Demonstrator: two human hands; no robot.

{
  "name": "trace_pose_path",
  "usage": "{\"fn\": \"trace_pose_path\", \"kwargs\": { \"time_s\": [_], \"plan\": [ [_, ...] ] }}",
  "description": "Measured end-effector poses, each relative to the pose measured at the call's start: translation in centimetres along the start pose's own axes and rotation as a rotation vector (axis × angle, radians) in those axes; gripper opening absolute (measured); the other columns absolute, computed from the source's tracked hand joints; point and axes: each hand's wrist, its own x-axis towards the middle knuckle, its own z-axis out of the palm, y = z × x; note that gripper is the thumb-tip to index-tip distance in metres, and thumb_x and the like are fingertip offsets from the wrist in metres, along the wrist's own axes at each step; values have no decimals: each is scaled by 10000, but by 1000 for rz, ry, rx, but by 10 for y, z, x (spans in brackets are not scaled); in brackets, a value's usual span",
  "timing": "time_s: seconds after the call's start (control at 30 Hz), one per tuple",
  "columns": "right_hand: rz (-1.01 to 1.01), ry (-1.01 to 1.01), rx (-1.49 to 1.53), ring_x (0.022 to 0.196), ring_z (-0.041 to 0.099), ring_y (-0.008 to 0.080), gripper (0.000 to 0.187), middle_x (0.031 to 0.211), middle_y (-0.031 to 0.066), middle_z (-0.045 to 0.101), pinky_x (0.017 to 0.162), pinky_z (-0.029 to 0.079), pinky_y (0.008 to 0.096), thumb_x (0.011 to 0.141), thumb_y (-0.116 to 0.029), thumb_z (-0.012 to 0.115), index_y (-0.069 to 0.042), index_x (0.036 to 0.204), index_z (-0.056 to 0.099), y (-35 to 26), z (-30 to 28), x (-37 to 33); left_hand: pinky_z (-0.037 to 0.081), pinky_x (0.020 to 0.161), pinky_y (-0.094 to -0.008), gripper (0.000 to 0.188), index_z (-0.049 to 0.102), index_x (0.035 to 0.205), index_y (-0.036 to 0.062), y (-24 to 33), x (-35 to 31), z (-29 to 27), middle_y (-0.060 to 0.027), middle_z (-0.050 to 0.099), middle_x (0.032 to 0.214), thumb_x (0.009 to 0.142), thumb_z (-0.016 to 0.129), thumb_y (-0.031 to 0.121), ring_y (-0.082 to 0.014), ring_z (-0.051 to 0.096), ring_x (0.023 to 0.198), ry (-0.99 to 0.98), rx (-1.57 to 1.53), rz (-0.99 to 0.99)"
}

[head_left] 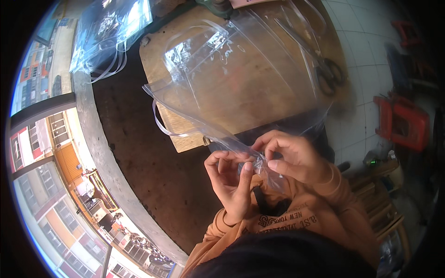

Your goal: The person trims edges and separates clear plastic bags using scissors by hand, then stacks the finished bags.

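A large clear plastic bag (252, 69) with thin strap handles lies across the wooden table (162, 123), and its near end comes over the edge toward my body. My left hand (232, 183) pinches the gathered plastic at that near end, thumb against curled fingers. Close beside it, my right hand (294, 157) grips the same plastic between thumb and fingertips. The bunched film shows crumpled between both hands. One strap loop hangs off the table's left corner. Black-handled scissors (329, 76) lie at the table's right side, their blades pointing away from me.
More clear bags (111, 34) are piled at the far left. A green metal part (218, 7) stands at the table's far edge. Red plastic stools (402, 121) sit on the white tiled floor (364, 51) at right, near a wooden rack (380, 204). A concrete ledge (104, 125) runs along the left.
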Motion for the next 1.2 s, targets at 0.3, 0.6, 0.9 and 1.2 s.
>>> {"fn": "trace_pose_path", "kwargs": {
  "time_s": [0.3,0.6,0.9,1.2],
  "plan": [
    [237,-4,242,1029,555,190,138,1097,170,571,906,460,317,884,-65,530,53,849,593,-2,-20,2,461,770,-247,379,397,1124,41,-2,1,1,-56,508,922,818,568,-103,-115,522,842,-3,1,-15],
    [306,-5,417,1068,551,239,170,1104,205,559,911,488,356,897,-76,517,66,836,588,1,-26,5,462,836,-276,380,406,1120,27,-5,5,2,-68,520,944,809,573,-113,-132,538,900,-33,-12,-3],
    [320,9,438,1036,557,206,198,1097,187,564,884,498,331,915,-102,511,63,832,581,7,-31,6,454,867,-280,407,410,1129,18,-4,8,7,-75,525,950,793,581,-137,-137,528,944,-42,-28,-31],
    [385,101,482,942,574,127,214,968,98,605,822,479,251,923,-113,508,75,967,598,11,-38,6,462,752,-274,548,500,1259,1,-3,22,8,-106,559,937,740,668,-50,-162,539,835,-264,669,208]
  ]
}}
